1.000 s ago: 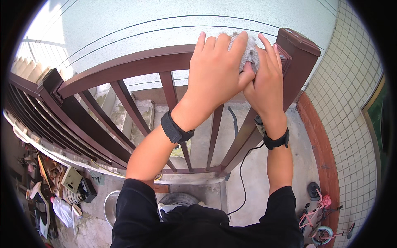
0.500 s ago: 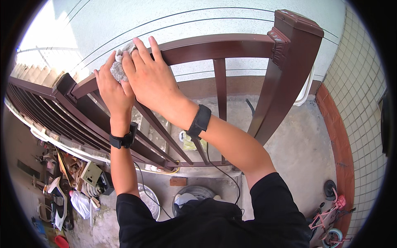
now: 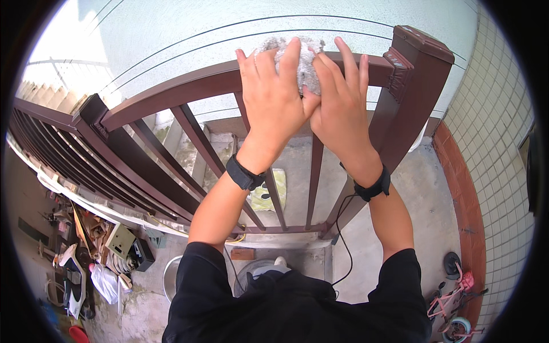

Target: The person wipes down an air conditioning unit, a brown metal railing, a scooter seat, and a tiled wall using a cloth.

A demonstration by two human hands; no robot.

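A grey, fluffy cleaning rag (image 3: pixel 307 67) lies bunched over the top rail of a dark brown metal railing (image 3: pixel 177 92), toward its right end. My left hand (image 3: pixel 270 100) presses the rag's left side against the rail, fingers curled over the top. Beside it, my right hand (image 3: pixel 345 111) grips the right side of the rag, with some fingertips spread along the rail. The thumbs meet near the lower edge of the cloth. Close to my right hand rises a thick square post (image 3: pixel 413 86). Black straps circle both wrists.
Below stand a metal basin (image 3: pixel 170 278), a brick (image 3: pixel 243 254) and a round grey base (image 3: pixel 251 274) near my feet. A yellowish mat (image 3: pixel 260 198) lies beyond the bars. Clutter (image 3: pixel 117 246) fills the lower left; a pink bicycle (image 3: pixel 443 303) is at lower right. Thin cables hang by both arms.
Both hands have slid the rag rightward along the top rail, from near the left end to close to the thick post. The hands now sit side by side, farther apart at the wrists.
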